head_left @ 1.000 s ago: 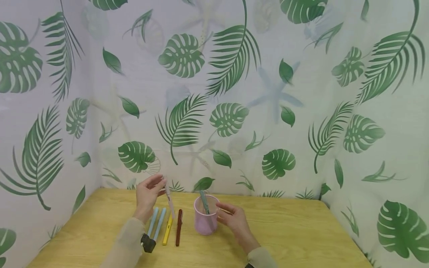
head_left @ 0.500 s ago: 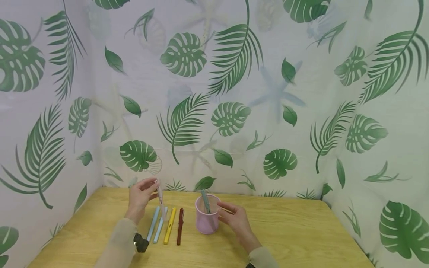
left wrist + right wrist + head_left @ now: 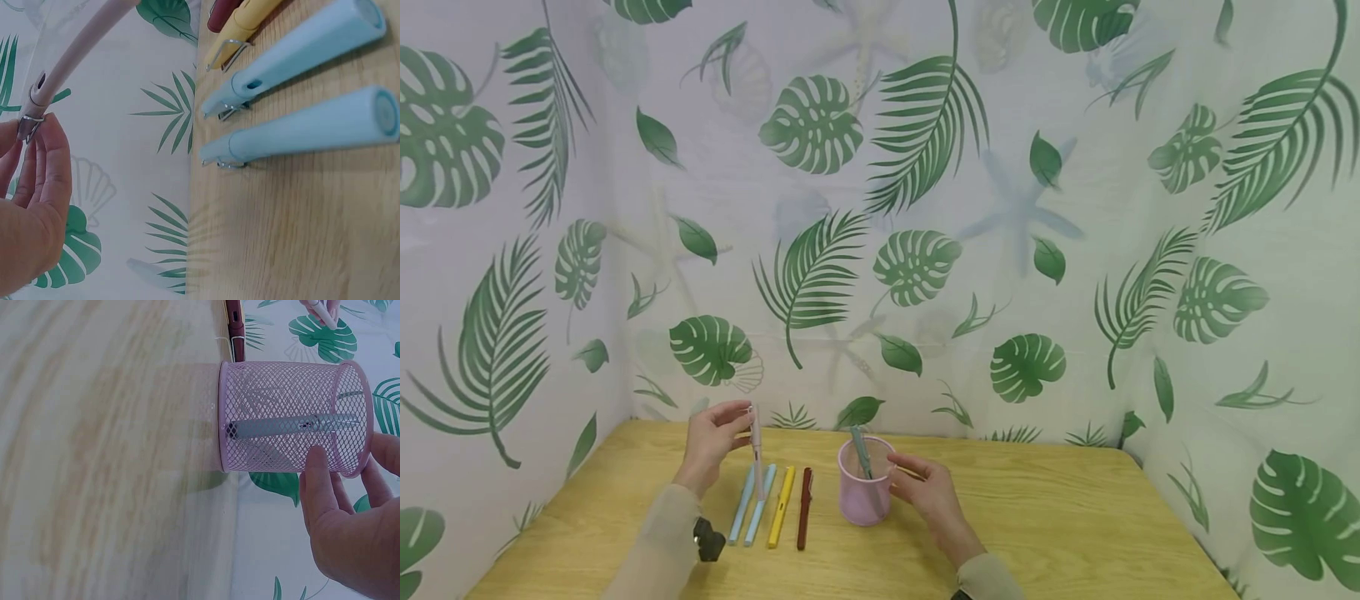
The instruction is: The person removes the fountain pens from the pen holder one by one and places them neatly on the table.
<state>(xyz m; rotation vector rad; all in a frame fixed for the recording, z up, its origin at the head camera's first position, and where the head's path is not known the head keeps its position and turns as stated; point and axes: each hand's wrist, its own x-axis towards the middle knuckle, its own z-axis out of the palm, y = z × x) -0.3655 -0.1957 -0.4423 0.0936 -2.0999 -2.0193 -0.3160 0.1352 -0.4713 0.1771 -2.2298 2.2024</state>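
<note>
My left hand pinches a pale pink pen by its clip end, tip pointing down. In the head view that pen overlaps the right one of two light blue pens. A yellow pen and a dark red pen lie to their right in a row on the table. My right hand holds the pink mesh pen holder at its side and rim. Inside the holder leans a grey-green pen, its upper end above the rim in the head view.
The wooden table runs back to a white curtain printed with green leaves, which also closes off both sides. A black device sits on the left wrist.
My left hand has moved left with the pale pink pen, from over the yellow pen to over the blue ones, and the pen hangs more upright. The right hand stays at the holder.
</note>
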